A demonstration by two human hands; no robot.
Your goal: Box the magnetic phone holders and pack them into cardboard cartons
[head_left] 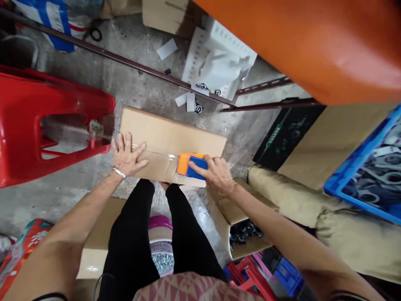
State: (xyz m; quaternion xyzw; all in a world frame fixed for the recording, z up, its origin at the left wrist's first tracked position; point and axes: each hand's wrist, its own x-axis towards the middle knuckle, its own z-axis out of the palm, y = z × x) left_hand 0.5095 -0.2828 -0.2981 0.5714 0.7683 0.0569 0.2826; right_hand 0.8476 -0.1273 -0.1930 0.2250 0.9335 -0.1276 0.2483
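Note:
A closed cardboard box (169, 129) lies in front of my legs, with a seam running along its top. My left hand (127, 156) is spread flat on the box's left end, fingers apart. My right hand (217, 173) is wrapped round an orange and blue tape dispenser (197, 166), which rests on the right half of the box over the seam. Shiny clear tape (171, 157) shows on the cardboard just left of the dispenser. The underside of the dispenser is hidden.
A red plastic stool (19, 125) is at the left. A brown metal rail (125, 60) crosses beyond the box. An open carton (224, 209) with black parts stands at the right, near a blue crate (332, 182) of metal parts. An orange surface (313, 46) overhangs the upper right.

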